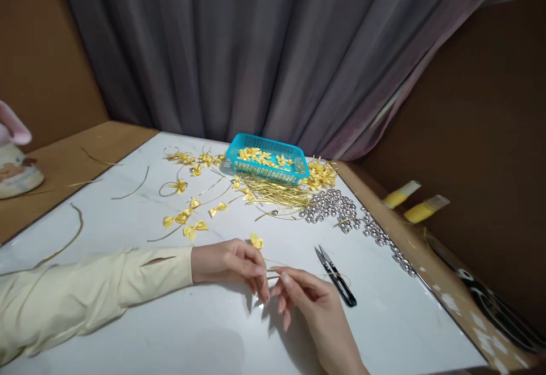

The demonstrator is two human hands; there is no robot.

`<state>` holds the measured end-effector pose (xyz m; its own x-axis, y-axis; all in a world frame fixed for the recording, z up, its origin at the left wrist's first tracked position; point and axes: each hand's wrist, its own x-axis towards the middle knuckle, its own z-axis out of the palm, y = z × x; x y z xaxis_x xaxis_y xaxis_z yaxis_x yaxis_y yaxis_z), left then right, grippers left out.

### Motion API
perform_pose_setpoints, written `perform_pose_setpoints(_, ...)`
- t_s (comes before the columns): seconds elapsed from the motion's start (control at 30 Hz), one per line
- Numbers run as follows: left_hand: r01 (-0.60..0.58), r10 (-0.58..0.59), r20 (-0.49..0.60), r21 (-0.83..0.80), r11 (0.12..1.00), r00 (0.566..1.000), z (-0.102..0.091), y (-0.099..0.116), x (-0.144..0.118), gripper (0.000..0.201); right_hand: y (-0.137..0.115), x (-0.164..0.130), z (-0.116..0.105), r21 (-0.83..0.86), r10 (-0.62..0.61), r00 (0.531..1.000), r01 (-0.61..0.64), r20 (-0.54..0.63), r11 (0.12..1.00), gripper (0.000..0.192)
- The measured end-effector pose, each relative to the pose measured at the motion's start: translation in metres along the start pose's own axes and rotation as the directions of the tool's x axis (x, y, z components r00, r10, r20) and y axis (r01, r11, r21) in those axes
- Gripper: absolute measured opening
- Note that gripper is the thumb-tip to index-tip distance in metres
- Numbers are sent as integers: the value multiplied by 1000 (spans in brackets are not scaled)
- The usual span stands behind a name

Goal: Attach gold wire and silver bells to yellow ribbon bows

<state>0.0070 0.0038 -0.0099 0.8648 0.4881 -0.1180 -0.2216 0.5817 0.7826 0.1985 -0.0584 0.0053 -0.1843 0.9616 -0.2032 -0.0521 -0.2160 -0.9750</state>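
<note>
My left hand (230, 262), in a cream sleeve, pinches a thin gold cord (272, 276) between thumb and fingers. From the other side, my right hand (313, 302) grips the same cord, and its thin loose end shows beyond the knuckles. The fingertips of both hands are almost touching, low over the white tabletop. Just behind my left fingers lies a yellow ribbon bow (256, 241). Black-handled thread snips (335, 276) rest to the right of my right hand, blades pointing away. Whatever lies inside the left fingers is partly hidden.
A turquoise basket (268, 174) with yellow bows stands at the back. Before it are a bundle of gold cords (277, 192) and a pile of silver beads (330, 205). More bows (183, 215) lie left. Two yellow-filled tubes (420, 210) and black scissors (495, 301) are right.
</note>
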Motion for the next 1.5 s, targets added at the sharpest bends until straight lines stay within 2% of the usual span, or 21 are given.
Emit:
perform_pose_setpoints(0.13, 52, -51, -12, 80, 995, 999, 0, 2, 0, 24, 1, 0, -2, 64, -5, 1000, 3, 27, 998, 28)
perform_pose_setpoints(0.3, 59, -61, 13, 130, 990, 998, 1, 4, 1, 28, -3, 0, -3, -102, -122, 987, 112, -104, 988, 23)
perform_pose_setpoints(0.33, 62, -64, 10, 135, 989, 998, 1, 4, 1, 28, -4, 0, -3, -69, -105, 991, 99, -88, 993, 23)
perform_pose_setpoints(0.4, 73, -73, 1, 151, 986, 997, 1, 4, 2, 27, -6, 2, -3, 93, 3, 1000, -2, -6, 996, 22)
perform_pose_setpoints(0.47, 84, -84, -11, 166, 982, 996, 1, 4, 2, 27, -7, 3, -4, 286, 116, 990, -136, 86, 948, 21)
perform_pose_setpoints(0.53, 94, -91, -22, 168, 981, 996, 0, 4, 2, 26, -7, 5, -6, 418, 163, 975, -213, 154, 883, 26)
perform_pose_setpoints(0.63, 109, -105, -33, 149, 983, 994, -1, 4, 2, 26, -6, 6, -8, 510, 170, 966, -248, 195, 824, 32)
perform_pose_setpoints(0.73, 125, -120, -44, 131, 983, 992, -2, 2, 2, 26, -7, 6, -10, 544, 213, 951, -304, 226, 782, 23)
perform_pose_setpoints(0.83, 131, -125, -57, 122, 984, 990, -3, 2, 2, 27, -9, 5, -10, 500, 244, 941, -332, 234, 800, 19)
perform_pose_setpoints(0.93, 128, -124, -47, 111, 985, 991, -4, 2, 3, 25, -9, 4, -7, 363, 230, 959, -276, 166, 890, 23)
perform_pose_setpoints(1.0, 124, -122, -27, 111, 986, 992, -5, 3, 2, 23, -7, 1, -4, 207, 156, 985, -166, 68, 964, 26)
perform_pose_setpoints(1.07, 127, -126, -11, 120, 985, 992, -5, 4, 2, 23, -2, -2, -1, -26, -35, 997, 33, -73, 999, 25)
perform_pose_setpoints(1.1, 132, -132, -4, 124, 983, 991, -5, 4, 2, 23, 2, -3, 0, -176, -192, 973, 168, -131, 970, 22)
perform_pose_setpoints(1.13, 140, -141, 3, 129, 982, 990, -5, 4, 2, 23, 6, -5, 1, -334, -372, 915, 306, -154, 892, 20)
perform_pose_setpoints(1.2, 155, -159, 19, 139, 978, 987, -5, 5, 1, 22, 13, -7, 1, -596, -677, 732, 512, -75, 619, 21)
perform_pose_setpoints(1.23, 158, -164, 27, 143, 977, 986, -5, 5, 1, 22, 17, -7, 1, -679, -763, 646, 560, 1, 473, 24)
perform_pose_setpoints(1.27, 160, -166, 34, 147, 976, 985, -5, 5, 1, 22, 20, -6, 1, -734, -808, 584, 581, 74, 352, 27)
perform_pose_setpoints(1.3, 161, -169, 38, 153, 975, 985, -5, 5, 1, 22, 22, -6, 1, -767, -828, 544, 587, 134, 261, 29)
perform_pose_setpoints(1.33, 162, -170, 41, 158, 974, 985, -5, 5, 1, 21, 23, -4, 1, -786, -836, 520, 586, 178, 198, 30)
perform_pose_setpoints(1.4, 165, -175, 44, 174, 971, 984, -5, 5, 0, 20, 25, -2, 1, -801, -834, 499, 585, 235, 125, 31)
perform_pose_setpoints(1.5, 166, -177, 35, 203, 965, 984, -7, 4, 0, 19, 25, 0, 2, -814, -805, 527, 572, 273, 99, 30)
